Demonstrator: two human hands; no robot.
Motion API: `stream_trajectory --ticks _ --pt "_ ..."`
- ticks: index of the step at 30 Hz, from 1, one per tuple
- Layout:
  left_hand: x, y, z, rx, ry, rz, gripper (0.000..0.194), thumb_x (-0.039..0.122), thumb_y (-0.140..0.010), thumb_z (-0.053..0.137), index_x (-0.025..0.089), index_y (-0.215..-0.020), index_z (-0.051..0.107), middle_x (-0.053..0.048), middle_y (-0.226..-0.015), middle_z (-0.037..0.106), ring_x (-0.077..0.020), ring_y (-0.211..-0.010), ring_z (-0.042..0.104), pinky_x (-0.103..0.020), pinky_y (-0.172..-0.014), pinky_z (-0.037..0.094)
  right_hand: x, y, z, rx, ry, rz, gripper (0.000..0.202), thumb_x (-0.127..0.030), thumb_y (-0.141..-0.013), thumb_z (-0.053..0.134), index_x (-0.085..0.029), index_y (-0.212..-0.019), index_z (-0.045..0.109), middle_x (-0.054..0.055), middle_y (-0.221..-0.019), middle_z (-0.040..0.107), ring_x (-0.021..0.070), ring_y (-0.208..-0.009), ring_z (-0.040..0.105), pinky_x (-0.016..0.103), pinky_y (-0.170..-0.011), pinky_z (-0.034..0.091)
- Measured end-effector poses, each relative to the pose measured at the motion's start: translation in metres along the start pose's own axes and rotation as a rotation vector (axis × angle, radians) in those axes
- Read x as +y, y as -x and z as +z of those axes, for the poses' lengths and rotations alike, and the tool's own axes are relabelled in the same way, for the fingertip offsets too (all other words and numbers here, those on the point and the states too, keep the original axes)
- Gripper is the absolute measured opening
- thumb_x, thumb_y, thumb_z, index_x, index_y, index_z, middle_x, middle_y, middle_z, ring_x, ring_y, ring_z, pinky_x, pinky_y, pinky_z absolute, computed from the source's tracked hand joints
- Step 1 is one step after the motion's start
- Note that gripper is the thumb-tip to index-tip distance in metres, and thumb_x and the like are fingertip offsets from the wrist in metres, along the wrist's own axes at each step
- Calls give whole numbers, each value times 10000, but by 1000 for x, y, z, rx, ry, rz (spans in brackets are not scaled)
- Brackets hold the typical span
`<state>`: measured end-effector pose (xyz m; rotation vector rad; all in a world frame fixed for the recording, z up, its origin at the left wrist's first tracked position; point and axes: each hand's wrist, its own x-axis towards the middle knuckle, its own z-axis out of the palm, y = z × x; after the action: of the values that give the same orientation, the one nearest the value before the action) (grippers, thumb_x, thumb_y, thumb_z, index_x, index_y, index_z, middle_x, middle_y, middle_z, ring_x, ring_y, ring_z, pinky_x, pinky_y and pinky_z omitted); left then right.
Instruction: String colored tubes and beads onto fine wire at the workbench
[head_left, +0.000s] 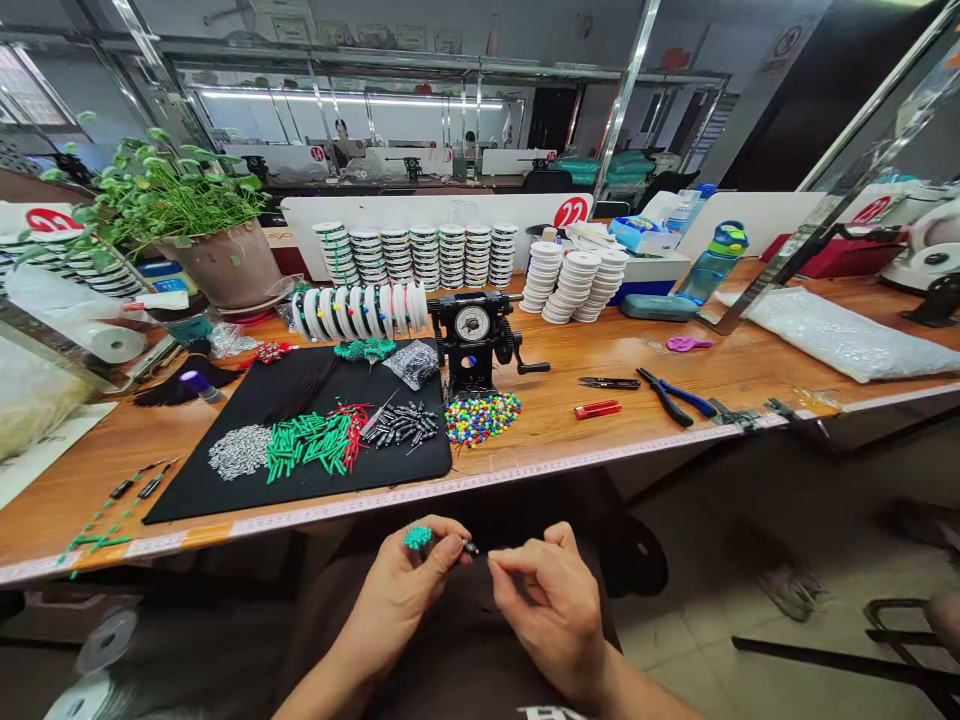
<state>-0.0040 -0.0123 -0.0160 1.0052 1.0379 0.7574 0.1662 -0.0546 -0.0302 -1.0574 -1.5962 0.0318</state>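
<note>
Over my lap, below the table's front edge, my left hand [397, 590] is closed, with thumb and forefinger pinching a small dark cylindrical piece [470, 547]. A cluster of tiny green beads [418, 538] shows between that hand's fingers. Just to the right, my right hand [551, 605] makes a pinch close to the tip of the dark piece; whatever is in it is too fine to make out. On the black mat [217, 490] beyond lie green tubes [304, 447], red pieces [354, 430], black cylindrical pieces [405, 425] and silvery bits [238, 453].
A hand-cranked winder [472, 335] carries a row of white spools [360, 310]. Colourful beads [482, 418] lie before it. To the right are pliers [671, 398], snips [609, 383] and a red-handled tool [598, 409]. Stacked spools [577, 285] and a bottle [716, 262] stand behind.
</note>
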Motion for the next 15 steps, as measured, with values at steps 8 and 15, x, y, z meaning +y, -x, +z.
stream_trajectory --ticks 8,15 --pt "3 1 5 2 -12 15 473 605 -732 810 156 -836 702 21 -666 576 -98 -578 390 -212 -534 291 3 -3 -2 -52 -101 7 130 -106 -1012 625 -199 -1049 709 5 -803 768 131 -620 668 346 -659 331" --pt "-1 -11 -5 141 -148 0 500 635 -549 890 194 -709 716 19 -619 640 -166 -592 557 -264 -562 495 11 -9 9 -12 -54 -35 207 -326 -1092 549 -223 -1004 706 -29 -879 817 100 -697 759 358 -667 338"
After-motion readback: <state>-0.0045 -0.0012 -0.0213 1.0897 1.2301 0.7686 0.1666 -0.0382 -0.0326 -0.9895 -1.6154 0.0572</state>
